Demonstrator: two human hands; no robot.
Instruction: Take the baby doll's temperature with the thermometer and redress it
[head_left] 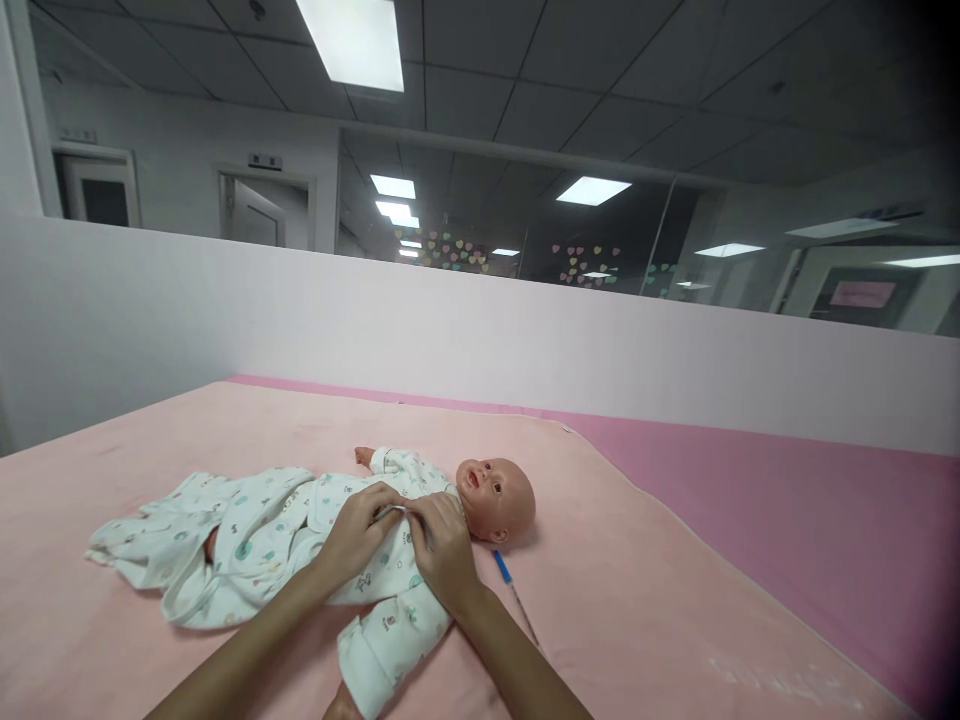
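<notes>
A baby doll (504,500) lies on its back on a pink sheet, its head to the right. It wears a white printed onesie (259,515), with the lower part spread loosely to the left. At the doll's chest, my left hand (361,530) pinches an edge of the onesie's fabric. Right beside it, my right hand (442,545) has its fingers closed on the same cloth near the collar. My fingers hide any fastener there. One doll hand (364,456) sticks out of the far sleeve, while the near sleeve (394,645) points toward me.
A thin stick with a blue end (503,568) lies beside the doll's head, close to my right forearm. The pink sheet (660,600) covers a padded surface with a darker pink border (787,500). A low white wall (480,330) runs behind, with windows above it.
</notes>
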